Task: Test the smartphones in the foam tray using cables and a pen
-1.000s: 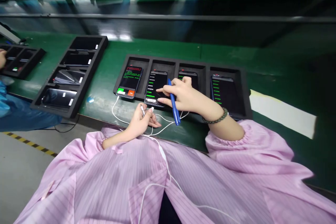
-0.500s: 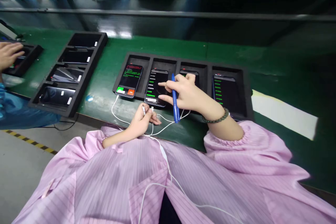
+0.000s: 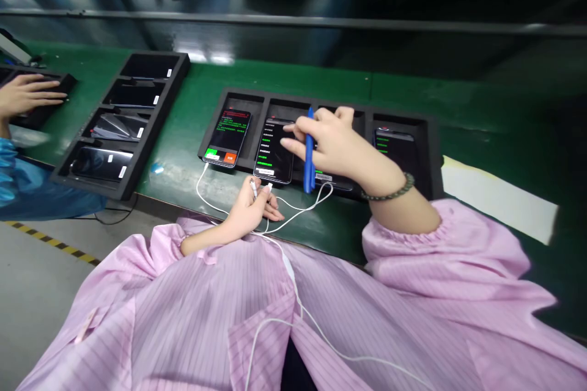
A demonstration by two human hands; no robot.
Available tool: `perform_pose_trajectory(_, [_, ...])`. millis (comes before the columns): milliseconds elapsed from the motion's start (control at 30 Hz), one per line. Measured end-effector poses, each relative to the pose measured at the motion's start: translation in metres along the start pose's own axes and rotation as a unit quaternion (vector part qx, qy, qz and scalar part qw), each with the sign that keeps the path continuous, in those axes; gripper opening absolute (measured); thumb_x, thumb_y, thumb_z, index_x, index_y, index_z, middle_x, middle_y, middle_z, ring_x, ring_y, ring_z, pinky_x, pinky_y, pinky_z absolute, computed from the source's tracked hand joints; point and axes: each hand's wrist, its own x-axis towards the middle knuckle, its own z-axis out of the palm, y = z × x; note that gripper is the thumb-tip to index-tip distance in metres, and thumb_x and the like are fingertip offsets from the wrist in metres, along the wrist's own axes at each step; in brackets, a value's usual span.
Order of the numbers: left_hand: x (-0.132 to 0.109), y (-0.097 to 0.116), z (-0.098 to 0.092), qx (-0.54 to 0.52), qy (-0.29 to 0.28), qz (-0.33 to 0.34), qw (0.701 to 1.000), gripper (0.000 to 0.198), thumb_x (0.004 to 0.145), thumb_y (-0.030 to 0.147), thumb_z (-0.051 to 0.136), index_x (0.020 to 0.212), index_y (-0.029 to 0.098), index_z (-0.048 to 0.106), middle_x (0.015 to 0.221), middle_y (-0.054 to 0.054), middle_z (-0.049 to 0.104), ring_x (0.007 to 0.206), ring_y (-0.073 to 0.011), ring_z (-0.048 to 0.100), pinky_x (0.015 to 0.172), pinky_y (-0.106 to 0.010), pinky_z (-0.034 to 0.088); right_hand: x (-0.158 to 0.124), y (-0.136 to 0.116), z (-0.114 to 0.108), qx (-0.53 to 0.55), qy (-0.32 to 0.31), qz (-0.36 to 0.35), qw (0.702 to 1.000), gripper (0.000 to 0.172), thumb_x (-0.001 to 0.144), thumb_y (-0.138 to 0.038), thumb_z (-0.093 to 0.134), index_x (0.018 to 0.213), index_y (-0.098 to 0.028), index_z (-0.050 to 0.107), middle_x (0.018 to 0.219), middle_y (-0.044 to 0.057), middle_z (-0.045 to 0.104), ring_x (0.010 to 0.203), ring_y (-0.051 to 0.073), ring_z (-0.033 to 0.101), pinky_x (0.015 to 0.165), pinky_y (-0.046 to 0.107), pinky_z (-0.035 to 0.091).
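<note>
My left hand (image 3: 250, 204) is closed around white cable plugs (image 3: 269, 187) just below the second phone (image 3: 274, 156). My right hand (image 3: 332, 140) holds a blue pen (image 3: 309, 159) between its fingers, above the second and third compartments of a black foam tray (image 3: 213, 107). The leftmost phone (image 3: 229, 134) shows green and red text with a green and an orange button, and a white cable (image 3: 199, 186) is plugged into its lower end. Green lines show on the second phone and on the rightmost phone (image 3: 394, 153). My right hand partly hides the third phone (image 3: 337, 180).
Left of me, another black tray (image 3: 158, 125) holds several dark phones. Beyond it lies a co-worker's hand (image 3: 32, 95) over a further tray (image 3: 66, 85). A white paper strip (image 3: 499, 198) lies on the green table at right. A white cable hangs across my pink smock (image 3: 192, 305).
My right hand, with the pen, has lifted off the second phone's screen and shifted slightly right. The co-worker's hand has moved right. My left hand keeps the plugs.
</note>
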Motion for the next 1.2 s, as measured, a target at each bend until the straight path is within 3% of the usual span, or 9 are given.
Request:
perform_pose_trajectory(267, [-0.003,-0.002,0.005,-0.002,0.029,0.015,0.999,0.059,0.081,0.061,0.067,0.093,0.027,0.02,0.065,0.012,0.06,0.055,-0.0206,0.074,0.047,-0.022,0.055,0.049,0.034,0.022,-0.057,-0.055,0.105,0.991,0.047,0.1,-0.059,0.034,0.092,-0.019,0.059,0.082,0.012,0.064,0.092,0.034,0.059,0.091,0.05,0.033])
perform_pose_trajectory(433, [-0.001,-0.001,0.007,-0.023,0.054,0.017,0.998,0.057,0.083,0.055,0.069,0.094,0.027,0.02,0.066,0.011,0.061,0.053,-0.0198,0.073,0.048,-0.023,0.056,0.048,0.033,0.024,-0.054,-0.061,0.124,0.989,0.044,0.1,-0.054,0.035,0.095,-0.019,0.061,0.089,0.013,0.068,0.093,0.033,0.062,0.093,0.049,0.034])
perform_pose_trajectory(633, [0.005,0.004,0.015,-0.049,0.123,0.016,0.991,0.045,0.091,0.041,0.065,0.097,0.026,0.022,0.068,0.01,0.063,0.05,-0.0181,0.072,0.046,-0.02,0.054,0.046,0.024,0.024,-0.044,-0.069,0.151,0.985,0.036,0.1,-0.044,0.037,0.099,-0.018,0.061,0.091,0.014,0.07,0.095,0.034,0.063,0.096,0.049,0.032])
perform_pose_trajectory(800, [0.005,0.017,0.017,-0.064,0.157,-0.035,0.985,0.031,0.096,0.022,0.059,0.103,0.022,0.029,0.066,0.007,0.064,0.047,-0.0175,0.07,0.043,-0.019,0.051,0.045,0.018,0.026,-0.043,-0.056,0.15,0.986,0.031,0.099,-0.035,0.036,0.105,-0.015,0.059,0.093,0.015,0.07,0.098,0.035,0.063,0.098,0.05,0.031])
perform_pose_trajectory(967, [0.008,0.025,0.011,-0.057,0.136,-0.086,0.985,0.021,0.094,0.021,0.063,0.093,0.017,0.043,0.065,0.001,0.067,0.046,-0.0164,0.069,0.045,-0.02,0.052,0.042,0.011,0.024,-0.041,-0.056,0.147,0.987,0.032,0.099,-0.033,0.035,0.108,-0.015,0.059,0.092,0.015,0.07,0.096,0.034,0.063,0.097,0.05,0.03])
perform_pose_trajectory(1100, [0.011,0.022,0.008,-0.055,0.101,-0.062,0.991,0.032,0.087,0.034,0.075,0.084,0.016,0.05,0.072,-0.006,0.072,0.053,-0.0172,0.072,0.051,-0.022,0.056,0.043,0.01,0.026,-0.034,-0.053,0.142,0.988,0.031,0.099,-0.034,0.036,0.107,-0.016,0.059,0.089,0.014,0.069,0.092,0.033,0.063,0.096,0.05,0.03])
perform_pose_trajectory(1200, [0.011,0.022,0.007,-0.066,0.076,-0.066,0.993,0.028,0.091,0.033,0.07,0.085,0.016,0.049,0.076,-0.009,0.074,0.057,-0.0184,0.074,0.053,-0.022,0.057,0.041,0.01,0.024,-0.039,-0.051,0.143,0.988,0.032,0.098,-0.035,0.037,0.107,-0.016,0.06,0.091,0.016,0.069,0.095,0.035,0.059,0.095,0.052,0.03])
